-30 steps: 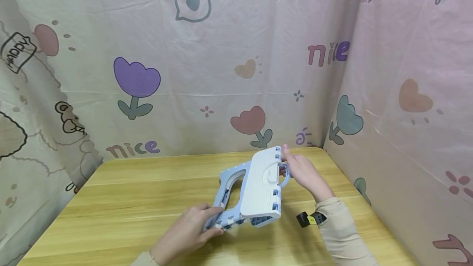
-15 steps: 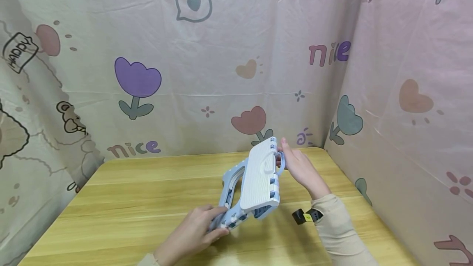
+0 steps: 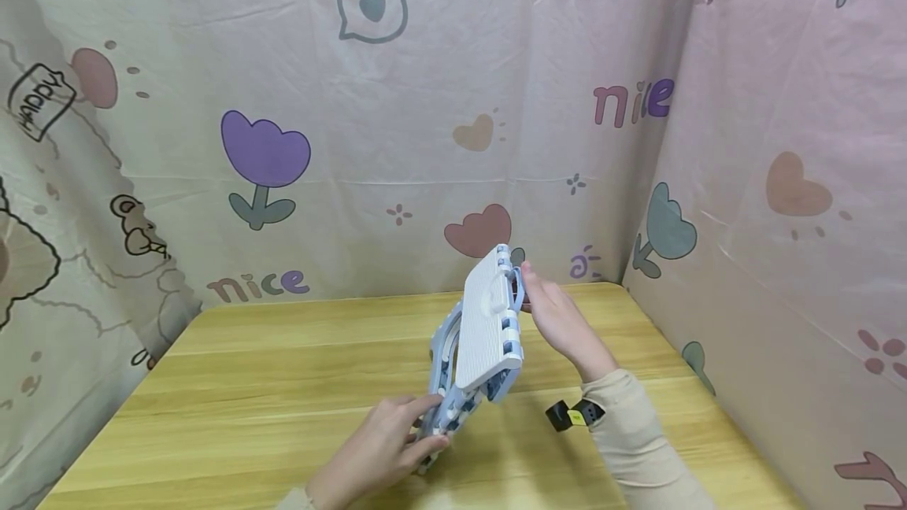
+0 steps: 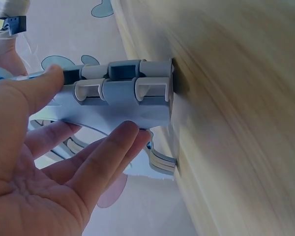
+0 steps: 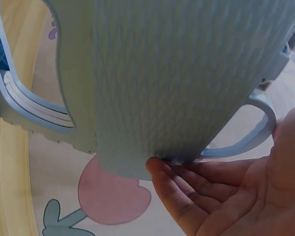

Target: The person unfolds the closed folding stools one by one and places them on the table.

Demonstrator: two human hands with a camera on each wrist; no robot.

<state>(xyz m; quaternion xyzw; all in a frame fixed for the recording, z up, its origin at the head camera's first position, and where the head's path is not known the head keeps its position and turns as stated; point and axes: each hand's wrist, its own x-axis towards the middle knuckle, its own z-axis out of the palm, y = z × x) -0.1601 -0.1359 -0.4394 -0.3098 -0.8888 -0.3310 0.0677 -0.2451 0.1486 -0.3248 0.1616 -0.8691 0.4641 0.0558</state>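
1. Your folding step stool (image 3: pixel 478 337) is just over the table (image 3: pixel 283 384), a bit right of the middle. It is tipped up, with its low end near your left hand (image 3: pixel 379 443). That end seems to rest on the wood, but I can't tell for sure.

2. Your left hand pinches the end of the blue leg (image 4: pixel 123 110), thumb on one side and fingers on the other.

3. Your right hand (image 3: pixel 563 329) isn't wrapped around anything. Its fingers (image 5: pixel 162 172) are nearly straight, with the tips against the stool's flat part. The handle (image 5: pixel 241 148) loops by your thumb.

4. It looks like hard plastic, so I'd guess it is light, stiff and not easy to break. The flat parts may be slippery.

5. The folding joints (image 4: pixel 125 70) may let the parts swing, and they could nip your fingers. Keep clear of those gaps.

6. The best places to hold look like the handle and the solid leg edge.
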